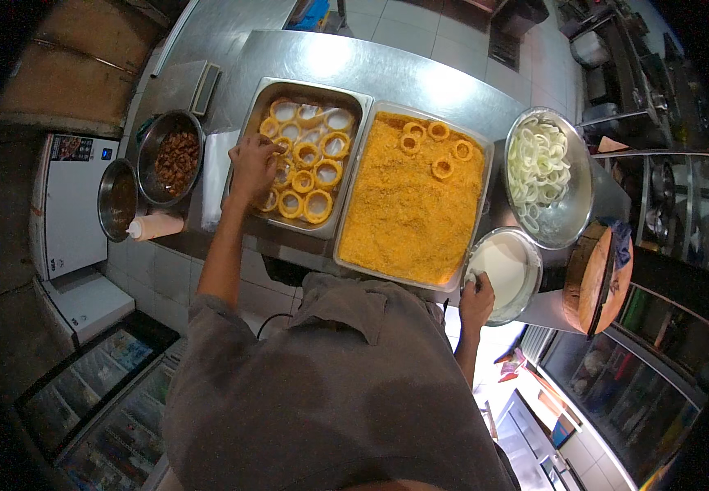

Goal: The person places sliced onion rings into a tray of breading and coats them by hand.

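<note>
My left hand point(255, 164) reaches over the left side of a deep steel pan point(362, 116). Its bent fingertips meet a breaded onion ring point(283, 145); whether they pinch it or only touch it is unclear. Several more coated rings point(306, 153) lie in rows on clear plastic in the pan. Beside it, a shallow tray point(487, 172) is filled with orange breadcrumbs point(410, 208), with several coated rings point(443, 167) near its far end. My right hand point(477, 302) is at the near-left rim of a bowl of white batter point(505, 267). Whitish batter coats its fingertips, and its grip is partly hidden.
A large steel bowl point(580, 202) of raw sliced onion rings point(538, 162) stands far right, near a round wooden chopping block point(597, 279). On the left are a bowl of browned pieces point(176, 159), a smaller steel bowl point(118, 199), a squeeze bottle point(157, 226) and plastic sheets point(216, 178).
</note>
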`<state>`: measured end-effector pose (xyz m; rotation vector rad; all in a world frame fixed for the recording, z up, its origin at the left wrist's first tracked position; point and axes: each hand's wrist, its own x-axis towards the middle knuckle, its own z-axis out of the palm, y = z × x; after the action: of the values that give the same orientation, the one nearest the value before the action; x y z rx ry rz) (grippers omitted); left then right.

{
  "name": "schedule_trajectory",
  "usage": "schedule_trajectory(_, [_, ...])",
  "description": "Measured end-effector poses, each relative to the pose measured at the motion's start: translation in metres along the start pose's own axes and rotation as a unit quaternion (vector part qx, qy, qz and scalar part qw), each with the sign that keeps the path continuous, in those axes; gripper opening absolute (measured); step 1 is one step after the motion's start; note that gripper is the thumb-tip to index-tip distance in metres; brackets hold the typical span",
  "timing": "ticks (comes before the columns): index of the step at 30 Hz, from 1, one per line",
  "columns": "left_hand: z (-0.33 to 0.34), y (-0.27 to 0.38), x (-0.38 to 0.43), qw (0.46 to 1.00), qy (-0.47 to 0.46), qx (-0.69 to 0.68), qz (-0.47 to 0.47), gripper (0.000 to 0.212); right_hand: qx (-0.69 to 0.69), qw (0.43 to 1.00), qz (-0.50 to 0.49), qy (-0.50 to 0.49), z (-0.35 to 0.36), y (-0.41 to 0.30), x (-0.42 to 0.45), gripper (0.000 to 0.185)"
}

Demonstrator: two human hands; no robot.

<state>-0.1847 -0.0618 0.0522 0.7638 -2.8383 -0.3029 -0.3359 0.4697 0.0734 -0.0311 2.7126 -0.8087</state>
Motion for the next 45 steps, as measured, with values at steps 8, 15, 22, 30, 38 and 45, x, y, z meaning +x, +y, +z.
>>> schedule_trajectory(8, [-0.021, 0.034, 0.024, 0.990, 0.071, -0.120, -0.021, 0.032, 0.009, 0.998, -0.034, 0.045, 0.003, -0.001, -0.004, 0.027])
schedule_trajectory(15, [0.004, 0.157, 0.073, 0.962, 0.019, -0.218, 0.161, 0.034, -0.015, 1.000, 0.007, 0.020, 0.001, 0.005, -0.002, 0.031])
schedule_trajectory(22, [0.052, 0.210, 0.099, 0.980, -0.044, -0.064, 0.183, 0.035, -0.035, 0.999, 0.002, 0.005, 0.000, -0.003, 0.000, 0.031])
schedule_trajectory(30, [0.069, 0.205, 0.114, 0.978, 0.006, 0.057, 0.200, 0.013, -0.005, 0.999, -0.016, 0.036, 0.003, -0.002, -0.004, 0.029])
schedule_trajectory(38, [0.063, 0.199, 0.111, 0.986, -0.036, 0.058, 0.153, 0.012, -0.009, 0.998, -0.040, 0.044, 0.007, 0.009, 0.000, 0.027])
schedule_trajectory(45, [0.012, 0.205, 0.094, 0.982, -0.063, -0.153, 0.090, 0.019, 0.001, 0.999, -0.040, 0.036, 0.004, 0.006, -0.001, 0.027])
